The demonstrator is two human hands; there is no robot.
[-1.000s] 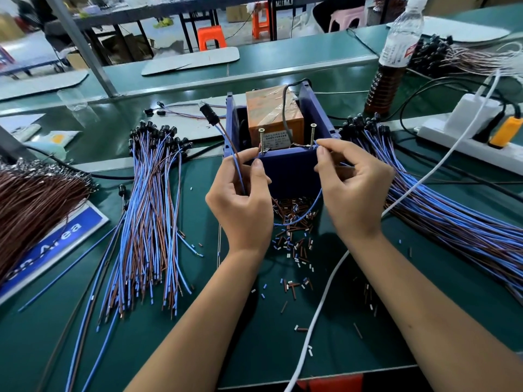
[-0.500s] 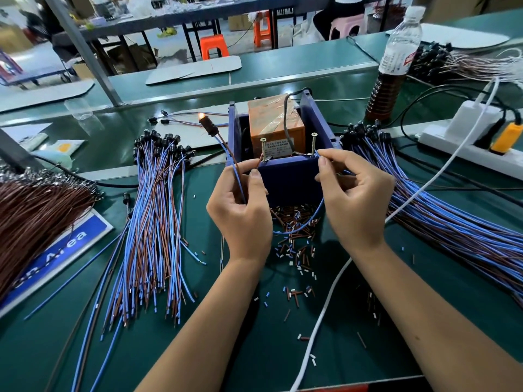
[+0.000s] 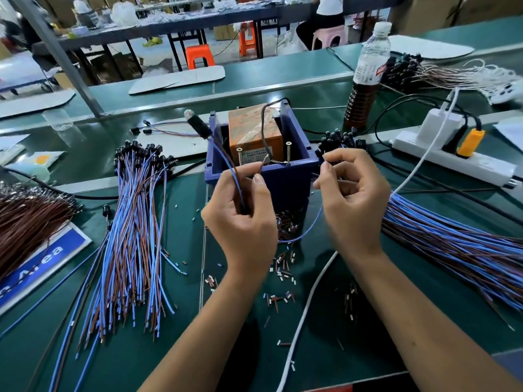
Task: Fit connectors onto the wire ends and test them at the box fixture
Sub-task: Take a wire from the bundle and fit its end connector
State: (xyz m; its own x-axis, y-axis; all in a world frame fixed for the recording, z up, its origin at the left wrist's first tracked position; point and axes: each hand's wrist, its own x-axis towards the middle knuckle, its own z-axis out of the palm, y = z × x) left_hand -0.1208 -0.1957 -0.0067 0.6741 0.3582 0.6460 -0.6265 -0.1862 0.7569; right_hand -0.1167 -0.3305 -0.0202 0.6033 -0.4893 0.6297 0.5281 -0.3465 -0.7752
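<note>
Pinching one blue-and-brown wire pair (image 3: 237,182), the left hand (image 3: 240,222) raises its black lamp connector (image 3: 198,125); the right hand (image 3: 353,199) grips its blue end beside the open blue plastic box fixture (image 3: 283,179), probably for contact testing.

Matt green table mat (image 3: 158,360), glossy blue plastic box (image 3: 285,179), metal screws (image 3: 288,152)

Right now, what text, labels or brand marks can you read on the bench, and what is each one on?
"Area": white letters on the blue sign at the left bench edge; the word before it is cut off.
Bottle label: red mark and print, too blurred to read.
Label on the orange block in the blue box fixture: too small to read.
Nothing else legible.
</note>
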